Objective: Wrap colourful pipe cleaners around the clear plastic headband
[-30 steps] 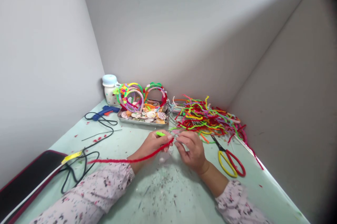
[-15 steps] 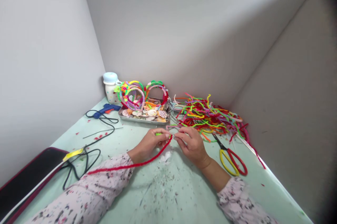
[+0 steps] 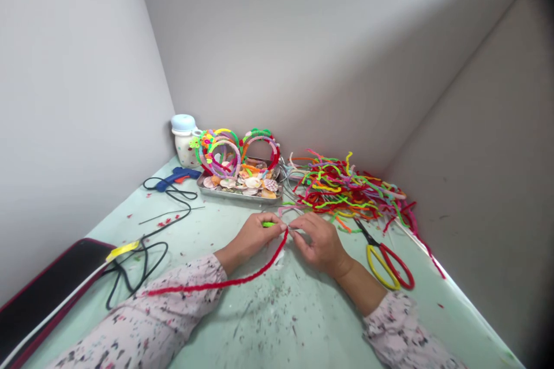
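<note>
My left hand (image 3: 253, 236) is closed in a pinch on a red pipe cleaner (image 3: 242, 280) where it meets a thin band, with a bit of bright green fuzz (image 3: 268, 224) showing between the fingers. The pipe cleaner's long free end curves back over my left sleeve. Close beside it, my right hand (image 3: 320, 242) pinches the bare silvery part of the band (image 3: 298, 230). Just beyond the fingertips a thin arc with pale pink fuzz (image 3: 286, 210) shows; it looks like part of the same headband, mostly hidden by my hands.
A metal tray (image 3: 242, 198) holds shells and finished fuzzy headbands (image 3: 229, 152). Right of it lies a heap of pipe cleaners (image 3: 346, 190), then scissors (image 3: 389, 265). At left are a jar (image 3: 185, 141), a blue glue gun (image 3: 177, 178), dark cable (image 3: 162, 230) and a black object (image 3: 52, 282).
The whole view has shifted slightly. Both hands stay pinched together at the band, and the red pipe cleaner's upper end now hangs more steeply from the fingertips.
</note>
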Motion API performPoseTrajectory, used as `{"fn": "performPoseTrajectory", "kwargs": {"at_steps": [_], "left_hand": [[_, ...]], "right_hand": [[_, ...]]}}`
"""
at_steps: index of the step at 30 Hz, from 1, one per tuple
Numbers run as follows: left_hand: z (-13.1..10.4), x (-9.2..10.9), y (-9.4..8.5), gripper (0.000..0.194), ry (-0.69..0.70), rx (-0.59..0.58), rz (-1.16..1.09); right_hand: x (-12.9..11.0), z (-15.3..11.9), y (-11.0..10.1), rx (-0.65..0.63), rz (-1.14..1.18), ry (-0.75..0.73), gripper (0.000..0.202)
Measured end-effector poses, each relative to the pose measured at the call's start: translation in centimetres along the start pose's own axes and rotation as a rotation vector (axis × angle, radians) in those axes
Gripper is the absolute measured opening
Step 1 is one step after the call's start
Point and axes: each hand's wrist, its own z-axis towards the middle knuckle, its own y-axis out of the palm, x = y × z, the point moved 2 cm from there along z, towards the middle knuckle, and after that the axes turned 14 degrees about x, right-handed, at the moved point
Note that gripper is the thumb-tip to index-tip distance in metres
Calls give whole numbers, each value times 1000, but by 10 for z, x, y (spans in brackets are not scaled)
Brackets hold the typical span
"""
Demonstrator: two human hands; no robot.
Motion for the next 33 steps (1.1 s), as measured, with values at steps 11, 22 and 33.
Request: {"fn": "performPoseTrajectory", "kwargs": {"at_steps": [11,22,33], "left_hand": [[2,-3,2,12,-4,63,19],[2,0,2,9,-34,44,9],[1,9,0,12,37,21,54]], "right_hand": [[-6,0,4,18,-71,-61,11],[-10,0,4,21,-54,-92,12],[-10,0,3,13,-45,-34,14]]}}
